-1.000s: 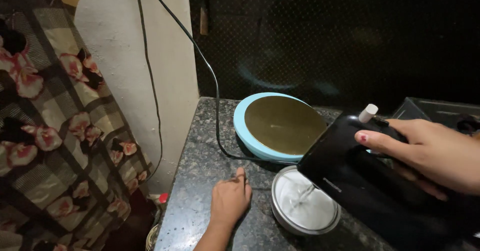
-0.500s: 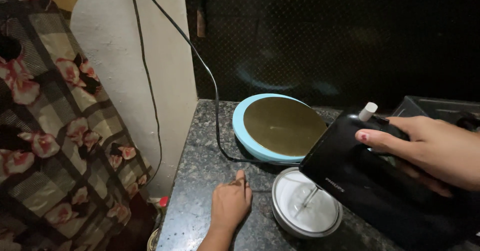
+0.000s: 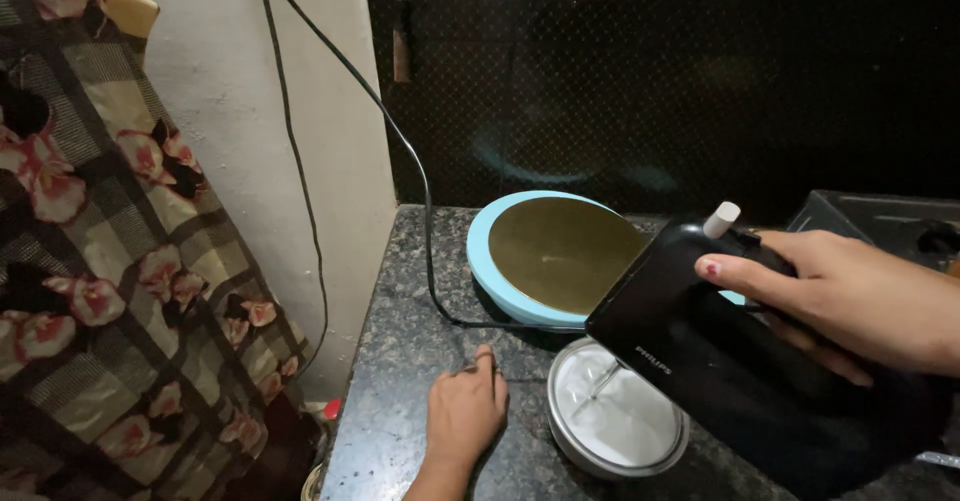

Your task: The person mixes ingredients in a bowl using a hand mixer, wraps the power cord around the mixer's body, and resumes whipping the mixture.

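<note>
Landmark: my speckled dark stone bench [image 3: 400, 361].
Turntable: blue-rimmed round stand [image 3: 545, 261] with a gold board, at the bench's back.
Curtain: checked floral cloth [image 3: 110, 261], left of the bench.
Wall: black dotted tile [image 3: 650, 81], behind the bench.

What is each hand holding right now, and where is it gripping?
The right hand grips the black hand mixer around its top handle. The left hand holds nothing; it rests flat on the granite counter beside the steel bowl.
</note>
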